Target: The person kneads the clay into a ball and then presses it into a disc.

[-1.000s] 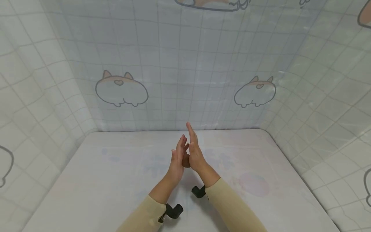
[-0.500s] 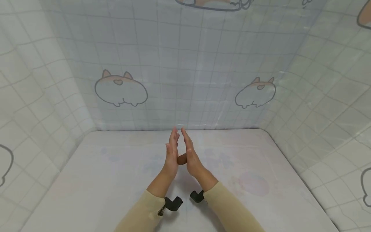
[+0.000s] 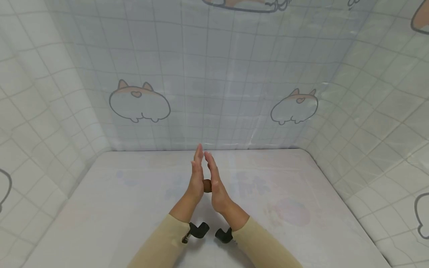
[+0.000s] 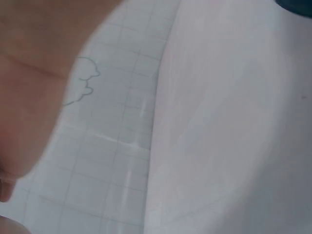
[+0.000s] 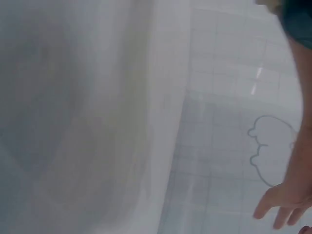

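A small brown lump (image 3: 207,185), rounded like a ball of clay, sits between two facing palms in the head view. My left hand (image 3: 195,182) presses it from the left with fingers straight and pointing away. From the other side, the palm of my right hand (image 3: 219,193) touches it, its fingers also straight. The fingertips lean close together, while the wrists stand apart, so the hands form a narrow wedge above the table. Both palms' inner faces are mostly hidden. Blurred skin of a hand (image 4: 29,107) fills the upper left of the left wrist view.
A pale table (image 3: 110,208) with faint printed patterns lies beneath the hands. White grid-patterned curtains (image 3: 218,82) with dog drawings rise behind and at both sides. Black camera mounts (image 3: 200,230) stick out from the cream sleeves (image 3: 164,242) at each wrist.
Both hands have shifted left with the brown lump between the palms. The right hand has slid back toward the body and the left forward, reversing their earlier offset.
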`<move>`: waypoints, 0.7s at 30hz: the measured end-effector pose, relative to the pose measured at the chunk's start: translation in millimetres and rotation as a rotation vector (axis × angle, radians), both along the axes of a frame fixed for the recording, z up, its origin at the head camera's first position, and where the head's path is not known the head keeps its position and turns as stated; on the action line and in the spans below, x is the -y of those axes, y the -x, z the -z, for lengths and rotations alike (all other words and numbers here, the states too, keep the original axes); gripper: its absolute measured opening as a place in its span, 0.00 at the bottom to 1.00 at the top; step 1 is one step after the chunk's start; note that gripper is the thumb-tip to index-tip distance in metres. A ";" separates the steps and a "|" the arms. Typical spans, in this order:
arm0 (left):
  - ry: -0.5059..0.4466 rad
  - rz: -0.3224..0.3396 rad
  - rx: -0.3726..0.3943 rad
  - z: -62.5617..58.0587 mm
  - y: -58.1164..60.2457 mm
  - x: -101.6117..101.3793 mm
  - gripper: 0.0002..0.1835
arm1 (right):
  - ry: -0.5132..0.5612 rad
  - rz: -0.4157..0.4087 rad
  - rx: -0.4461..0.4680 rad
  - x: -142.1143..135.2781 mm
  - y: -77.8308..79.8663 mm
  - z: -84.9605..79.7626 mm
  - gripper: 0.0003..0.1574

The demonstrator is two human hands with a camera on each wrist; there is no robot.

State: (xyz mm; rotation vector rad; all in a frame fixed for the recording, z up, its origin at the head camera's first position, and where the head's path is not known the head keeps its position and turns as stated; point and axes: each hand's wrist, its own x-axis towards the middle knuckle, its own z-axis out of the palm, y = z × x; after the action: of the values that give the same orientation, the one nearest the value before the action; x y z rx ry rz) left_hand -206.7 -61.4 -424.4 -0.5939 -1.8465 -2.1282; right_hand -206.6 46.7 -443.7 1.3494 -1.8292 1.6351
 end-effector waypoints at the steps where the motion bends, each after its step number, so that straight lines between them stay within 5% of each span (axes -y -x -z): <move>1: 0.018 0.004 0.011 0.9 -0.7 -0.4 0.50 | 0.009 0.003 0.002 -0.3 -0.8 -0.7 0.56; 14: 0.203 0.103 0.181 20.1 -14.6 -10.9 0.40 | 0.062 0.111 0.035 -9.4 -0.5 -20.9 0.53; 21: 0.183 0.095 0.140 22.8 -17.6 -11.9 0.42 | 0.046 0.129 0.062 -13.8 12.1 -18.5 0.56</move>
State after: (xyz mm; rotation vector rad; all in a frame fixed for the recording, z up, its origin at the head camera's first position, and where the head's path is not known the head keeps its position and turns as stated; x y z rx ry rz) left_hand -189.1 -49.5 -447.3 -0.5966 -2.1471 -2.1233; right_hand -218.7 60.5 -425.2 1.1489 -1.8597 1.6586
